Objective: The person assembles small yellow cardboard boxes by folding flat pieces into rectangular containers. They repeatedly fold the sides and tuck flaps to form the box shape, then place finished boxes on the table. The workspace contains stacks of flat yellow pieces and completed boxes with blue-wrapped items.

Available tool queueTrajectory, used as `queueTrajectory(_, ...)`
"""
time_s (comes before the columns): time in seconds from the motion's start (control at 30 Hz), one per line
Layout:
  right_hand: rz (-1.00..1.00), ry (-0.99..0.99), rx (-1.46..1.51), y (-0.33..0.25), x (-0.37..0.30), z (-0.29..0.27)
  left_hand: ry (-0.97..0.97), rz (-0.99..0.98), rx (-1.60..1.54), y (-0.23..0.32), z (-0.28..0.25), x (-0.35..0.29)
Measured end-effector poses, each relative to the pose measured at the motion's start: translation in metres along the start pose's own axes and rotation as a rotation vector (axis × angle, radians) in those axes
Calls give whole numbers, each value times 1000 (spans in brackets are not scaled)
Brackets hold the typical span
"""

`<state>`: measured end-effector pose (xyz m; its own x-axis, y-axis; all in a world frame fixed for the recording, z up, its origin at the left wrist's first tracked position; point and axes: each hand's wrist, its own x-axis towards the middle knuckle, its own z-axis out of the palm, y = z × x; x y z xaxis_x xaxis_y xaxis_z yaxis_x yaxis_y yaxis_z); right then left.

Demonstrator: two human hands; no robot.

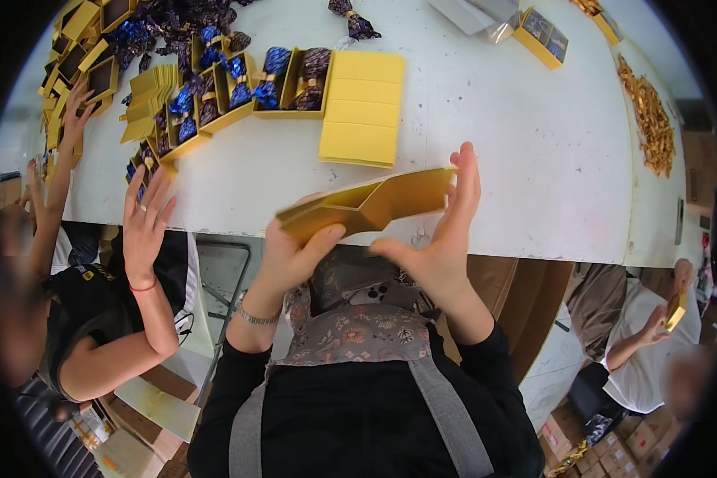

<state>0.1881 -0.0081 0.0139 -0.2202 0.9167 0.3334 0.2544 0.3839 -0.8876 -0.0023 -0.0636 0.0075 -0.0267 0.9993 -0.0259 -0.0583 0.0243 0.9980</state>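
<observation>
A folded gold cardboard piece (410,195), creased in the middle, is held up over the table's near edge. My left hand (291,259) grips its left end, the thumb across the near face. My right hand (446,231) is at the other end, fingers stretched and thumb apart, with the card's edge against the fingers. Beyond lies a stack of flat yellow cards (362,107). Left of it, yellow boxes (291,111) stand in a curved row, holding blue and dark foil-wrapped sweets (272,76).
At left, a co-worker's hand (145,219) reaches over the box row; another's arms are farther left, by a pile of empty boxes (99,80). A filled box (542,38) and gold twists (647,115) lie at right. Another person (653,342) holds a gold piece at far right.
</observation>
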Motion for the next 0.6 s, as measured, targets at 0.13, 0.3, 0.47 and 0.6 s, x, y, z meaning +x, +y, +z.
queueTrajectory(0.13,107,-174,338,25,2,-4,-69,213,242,-4,-8,25)
queueTrajectory(0.3,129,-132,327,28,4,-1,105,200,123,-2,-3,28)
queueTrajectory(0.47,178,-58,424,18,9,7,136,271,-59,-17,10,37)
queueTrajectory(0.6,269,-10,452,23,5,11,171,140,-86,-7,23,34)
